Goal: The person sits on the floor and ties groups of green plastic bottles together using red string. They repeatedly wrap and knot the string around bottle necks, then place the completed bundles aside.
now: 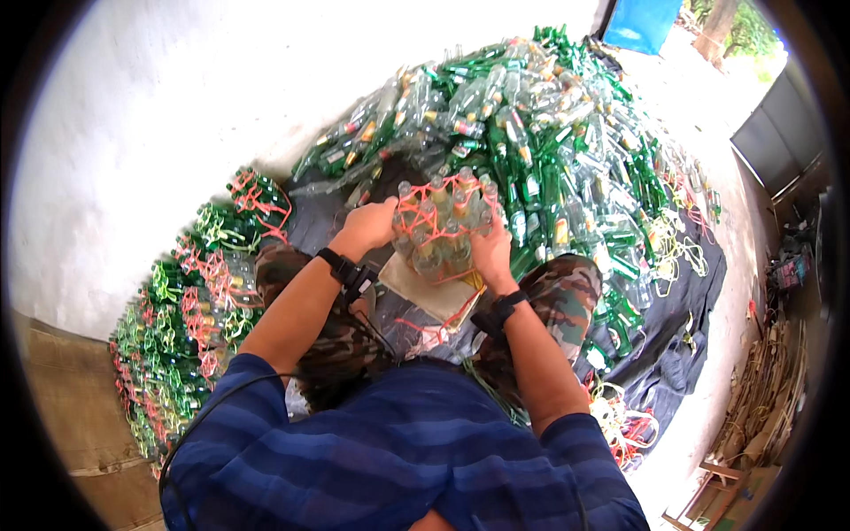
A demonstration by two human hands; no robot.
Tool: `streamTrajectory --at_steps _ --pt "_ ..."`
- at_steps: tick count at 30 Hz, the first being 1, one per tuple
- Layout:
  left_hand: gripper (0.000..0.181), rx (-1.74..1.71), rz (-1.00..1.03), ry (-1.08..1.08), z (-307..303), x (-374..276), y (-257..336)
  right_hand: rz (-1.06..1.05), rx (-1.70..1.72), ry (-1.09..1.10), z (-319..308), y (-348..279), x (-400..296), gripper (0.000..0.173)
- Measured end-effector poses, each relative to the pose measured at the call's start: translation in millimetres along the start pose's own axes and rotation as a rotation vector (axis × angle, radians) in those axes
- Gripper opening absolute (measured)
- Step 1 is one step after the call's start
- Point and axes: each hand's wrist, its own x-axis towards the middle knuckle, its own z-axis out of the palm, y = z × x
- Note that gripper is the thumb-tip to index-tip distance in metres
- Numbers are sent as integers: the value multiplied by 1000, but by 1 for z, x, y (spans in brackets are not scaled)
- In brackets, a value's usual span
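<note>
Between my knees stands a bundle of clear glass bottles (435, 255), necks up, with pink-red plastic strapping (425, 216) laced around the necks. My left hand (373, 224) grips its left side near the strapping. On the opposite side my right hand (493, 255) holds the bundle, its thumb by a bottle neck. Below the bottles is a flat, pale worn pad or board (415, 295), partly covered by them. Loose red strapping (425, 332) lies just in front of my lap. The fingers behind the bottles are hidden.
A large heap of loose green and clear bottles (551, 146) rises ahead and to the right. Strapped bottle bundles (199, 318) stand at left along the white wall (166, 99). Tangled strapping (621, 421) lies at right on dark sheeting (694, 292); flattened cardboard (757, 398) stands farther right.
</note>
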Motion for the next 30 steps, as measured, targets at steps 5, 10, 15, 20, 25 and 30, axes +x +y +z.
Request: streamTrajectory --at_steps 5,10,15,20,25,30 --pt "21 70 83 167 -71 -3 59 67 -31 -57 -6 -6 4 55" --pt "14 -115 523 140 -38 15 103 42 17 -67 -5 3 1 62" --pt "14 -19 669 135 20 36 99 102 163 -119 -12 -12 -1 54" --pt "13 -107 640 78 30 48 97 154 305 -106 4 26 5 55" --pt "12 -139 597 -33 29 50 93 252 538 -81 18 28 -1 56" --pt "10 -230 609 6 24 47 94 240 480 -112 16 31 2 55"
